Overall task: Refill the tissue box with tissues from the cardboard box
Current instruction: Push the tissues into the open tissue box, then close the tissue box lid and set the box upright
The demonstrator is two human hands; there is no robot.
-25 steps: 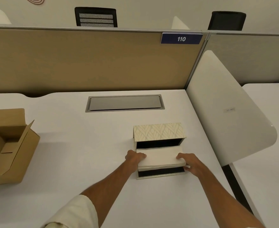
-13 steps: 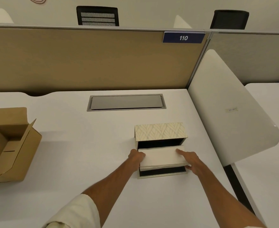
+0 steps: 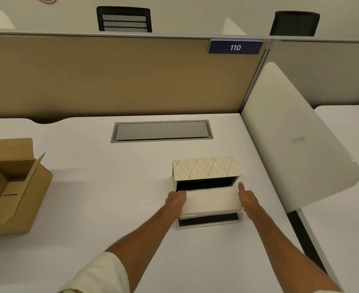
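Observation:
A leaf-patterned tissue box (image 3: 205, 168) lies on its side on the white desk, its black-lined flap folded down toward me. A white stack of tissues (image 3: 211, 200) sits at the box's dark mouth, above the flap. My left hand (image 3: 175, 200) grips the stack's left end and my right hand (image 3: 246, 197) presses its right end, thumb pointing up. The brown cardboard box (image 3: 11, 187) stands open at the desk's far left, away from both hands; I see no tissues inside it.
A grey cable-tray lid (image 3: 161, 131) is set into the desk behind the tissue box. A tan partition (image 3: 111, 77) with a "110" sign closes the back. A white curved divider (image 3: 297, 140) rises on the right, close to the tissue box.
Both hands have shifted the tissue stack slightly farther toward the box's opening. My right hand moved from on top of the stack to its right end.

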